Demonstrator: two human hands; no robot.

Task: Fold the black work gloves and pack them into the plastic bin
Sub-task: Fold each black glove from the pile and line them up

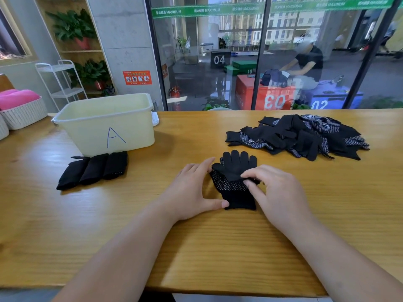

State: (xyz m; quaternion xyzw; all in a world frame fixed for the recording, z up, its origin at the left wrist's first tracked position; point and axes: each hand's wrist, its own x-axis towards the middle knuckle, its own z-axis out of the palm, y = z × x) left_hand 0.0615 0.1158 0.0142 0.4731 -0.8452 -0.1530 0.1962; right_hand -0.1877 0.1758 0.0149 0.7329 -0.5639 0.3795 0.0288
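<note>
The left hand (192,188) lies flat and relaxed on the bench (196,247), its fingertips against the left side of a stacked pair of gloves (233,168) and its thumb touching the cuff end. The right hand (274,188) pinches the fabric of the upper glove at the pair's right side, about midway along its length. The pair lies near the middle of the bench, fingers pointing to the far edge, cuff toward the near edge, and is not yet folded.

Three folded bundles (93,168) sit side by side toward the left end of the bench, just in front of the plastic bin (104,127), which is marked with a letter A. None of them is inside it; what shows of the bin's interior looks bare. A loose pile of gloves (305,136) waits toward the far right corner.

By my judgement the job is in its early part: a few pairs are folded, one is in hand, many remain, and the packing has not begun.
</note>
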